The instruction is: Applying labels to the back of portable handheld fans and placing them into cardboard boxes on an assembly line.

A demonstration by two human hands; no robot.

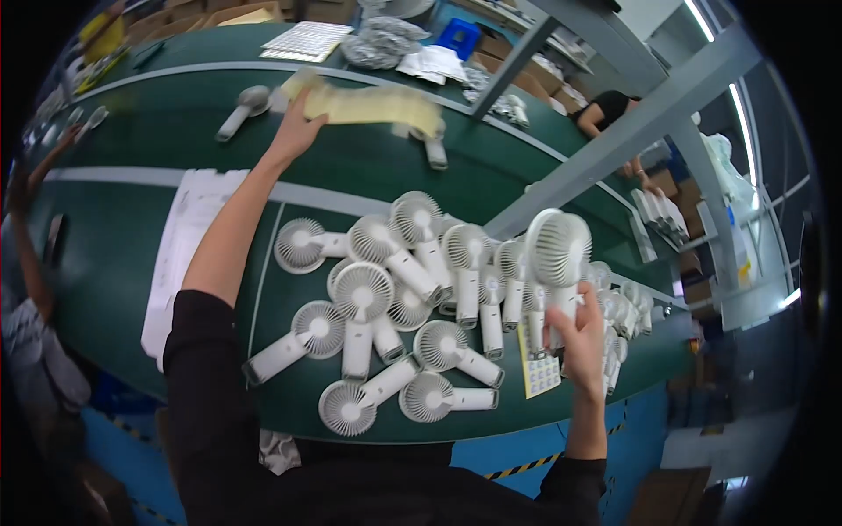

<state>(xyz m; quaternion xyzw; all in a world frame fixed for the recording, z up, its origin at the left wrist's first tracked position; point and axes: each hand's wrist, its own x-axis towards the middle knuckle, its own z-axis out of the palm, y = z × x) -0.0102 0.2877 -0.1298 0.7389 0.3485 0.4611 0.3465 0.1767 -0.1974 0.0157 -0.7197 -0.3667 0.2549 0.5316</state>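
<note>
My right hand [579,337] is closed around the handle of a white handheld fan [560,248], held upright above the right side of the table. Far across the table, my left arm reaches out, and my left hand [301,123] grips one end of a pale yellow sheet [373,103], smeared by motion. Two more fans lie near that sheet, one [246,110] to its left and one [434,147] partly beneath it. Between my arms lies a heap of white handheld fans [361,294]. Under the held fan, a sticker sheet [540,375] with a yellow edge lies on the table.
White papers [189,237] lie left of my left forearm on the green table [114,254]. A grey metal post [605,140] slants across the right. Silvery bags [382,42] and a blue bin [459,38] stand far back. Other people work at left and right.
</note>
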